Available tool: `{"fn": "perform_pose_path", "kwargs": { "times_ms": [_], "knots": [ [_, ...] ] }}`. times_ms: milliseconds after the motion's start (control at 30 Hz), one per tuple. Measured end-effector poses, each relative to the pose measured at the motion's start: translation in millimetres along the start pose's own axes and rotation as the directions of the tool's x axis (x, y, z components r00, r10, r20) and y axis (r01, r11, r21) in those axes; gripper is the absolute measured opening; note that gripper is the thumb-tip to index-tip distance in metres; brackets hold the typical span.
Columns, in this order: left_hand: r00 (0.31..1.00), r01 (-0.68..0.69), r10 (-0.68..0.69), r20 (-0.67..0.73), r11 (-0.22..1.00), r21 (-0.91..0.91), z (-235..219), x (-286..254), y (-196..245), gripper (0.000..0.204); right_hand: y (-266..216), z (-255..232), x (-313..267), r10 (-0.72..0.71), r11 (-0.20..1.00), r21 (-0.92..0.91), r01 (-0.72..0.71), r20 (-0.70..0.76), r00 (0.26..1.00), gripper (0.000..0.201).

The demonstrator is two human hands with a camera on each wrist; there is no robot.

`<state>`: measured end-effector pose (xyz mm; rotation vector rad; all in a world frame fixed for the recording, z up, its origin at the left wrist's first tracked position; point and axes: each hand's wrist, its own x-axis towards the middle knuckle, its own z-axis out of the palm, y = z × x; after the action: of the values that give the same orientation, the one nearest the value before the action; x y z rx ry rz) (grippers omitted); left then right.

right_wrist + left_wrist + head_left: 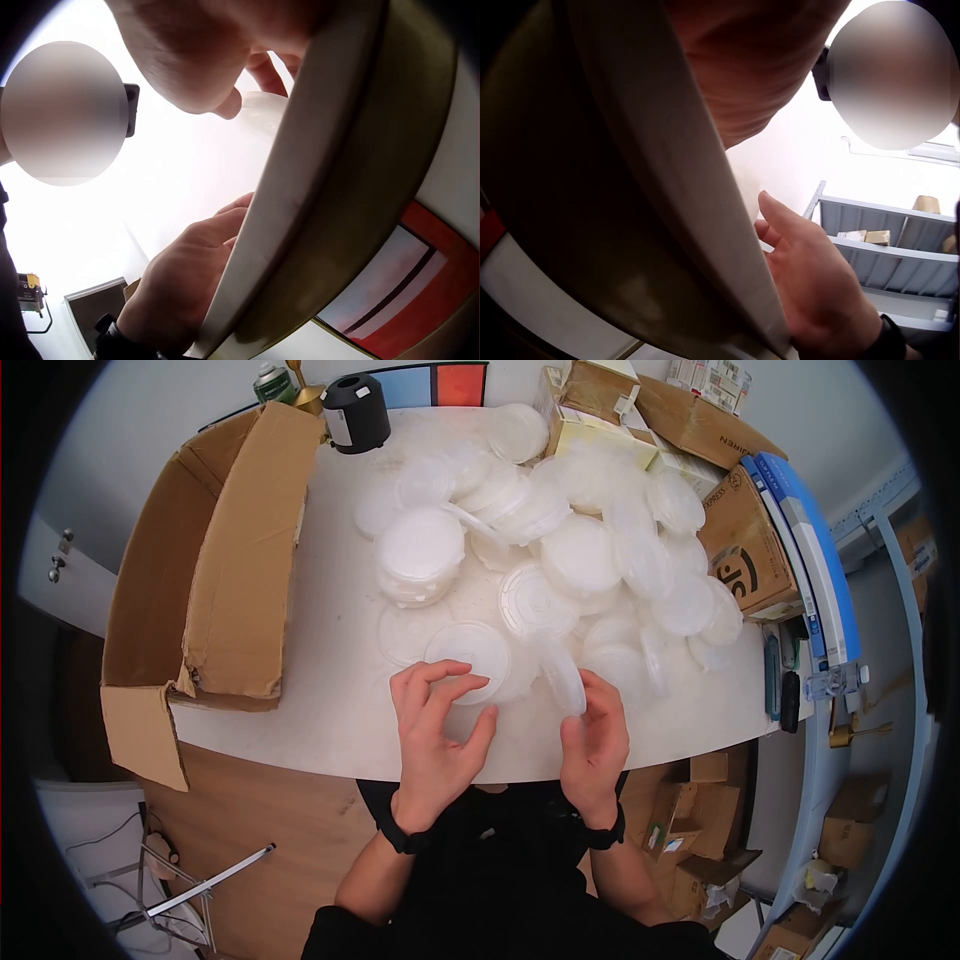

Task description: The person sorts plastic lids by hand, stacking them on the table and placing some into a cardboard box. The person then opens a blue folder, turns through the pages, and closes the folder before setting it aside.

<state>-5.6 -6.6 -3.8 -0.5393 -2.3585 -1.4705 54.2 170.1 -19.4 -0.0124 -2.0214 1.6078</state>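
Many round translucent white lids are heaped on the white table. In the head view my right hand [597, 745] pinches a lid [562, 675] that stands on edge, thumb on the near side and fingers behind. To its left, my left hand [435, 735] is spread with bent fingers and a gap between thumb and fingers, its fingertips over a flat lid [468, 650]; no grip on that lid shows. The right wrist view shows my right hand [202, 52] beside a pale lid [262, 112]. My left hand [750, 67] is cut off in the left wrist view.
An empty cardboard box [245, 560] with a raised flap stands on the left of the table [330, 725]. A black cylinder [356, 415] stands at the back. Cardboard boxes [750, 545] and blue folders [810, 550] line the right side.
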Motion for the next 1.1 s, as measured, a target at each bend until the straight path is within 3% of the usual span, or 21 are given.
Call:
{"fn": "perform_pose_path", "kwargs": {
  "times_ms": [100, 533, 767, 933, 1100],
  "knots": [
    [0.999, -0.001, -0.004, 0.034, 0.988, 0.155, 2.0, 1.1, 6.7, 0.033, -0.5, 2.0, -1.6, 0.068, 0.997, 0.043, -0.065, -0.061, 0.996, 0.024],
    [0.991, -0.016, -0.004, 0.132, 0.989, 0.150, 0.8, 15.1, -0.2, 0.025, -3.6, 0.2, -3.9, 0.108, 0.990, 0.110, -0.092, -0.153, 0.982, 0.022],
    [0.999, -0.027, 0.018, 0.046, 0.979, 0.203, -28.8, 6.3, 14.5, 0.025, 0.4, -0.7, -5.5, 0.104, 0.987, 0.142, -0.080, -0.167, 0.981, 0.023],
    [0.975, -0.064, 0.036, 0.221, 0.990, 0.122, -28.6, -10.8, 38.6, 0.027, -1.1, -0.8, -5.2, 0.093, 0.990, 0.119, -0.074, -0.166, 0.982, 0.022],
    [0.941, -0.087, 0.054, 0.334, 0.993, 0.083, -17.0, -14.3, 39.5, 0.025, 7.9, -2.7, -12.0, 0.123, 0.982, 0.175, -0.076, -0.278, 0.953, 0.023]
  ]
}}
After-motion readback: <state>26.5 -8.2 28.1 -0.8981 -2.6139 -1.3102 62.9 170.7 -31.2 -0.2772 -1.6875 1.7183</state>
